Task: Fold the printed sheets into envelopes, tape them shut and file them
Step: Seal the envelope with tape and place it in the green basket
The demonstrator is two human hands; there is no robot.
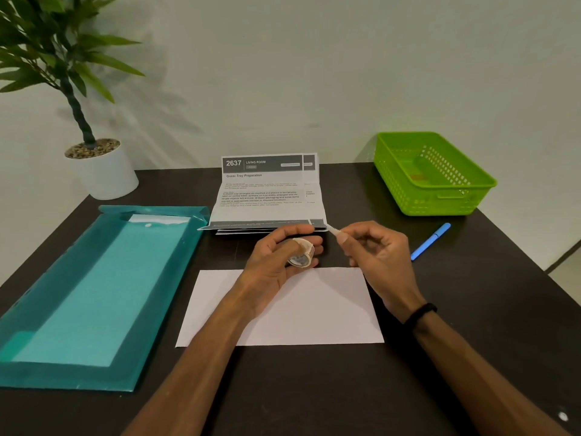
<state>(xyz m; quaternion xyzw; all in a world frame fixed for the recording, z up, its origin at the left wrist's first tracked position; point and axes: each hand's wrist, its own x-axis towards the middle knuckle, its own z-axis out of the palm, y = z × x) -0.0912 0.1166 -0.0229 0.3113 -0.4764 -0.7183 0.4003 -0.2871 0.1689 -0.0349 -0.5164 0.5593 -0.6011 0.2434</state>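
My left hand grips a small roll of clear tape just above the far edge of a folded white sheet, which lies flat on the dark table in front of me. My right hand pinches a short torn strip of tape between thumb and forefinger, to the right of the roll. Beyond the hands a stack of printed sheets leans up against the wall. A teal plastic document folder lies flat at the left.
A green plastic basket sits at the back right of the table. A blue pen lies to the right of my right hand. A potted plant stands at the back left corner.
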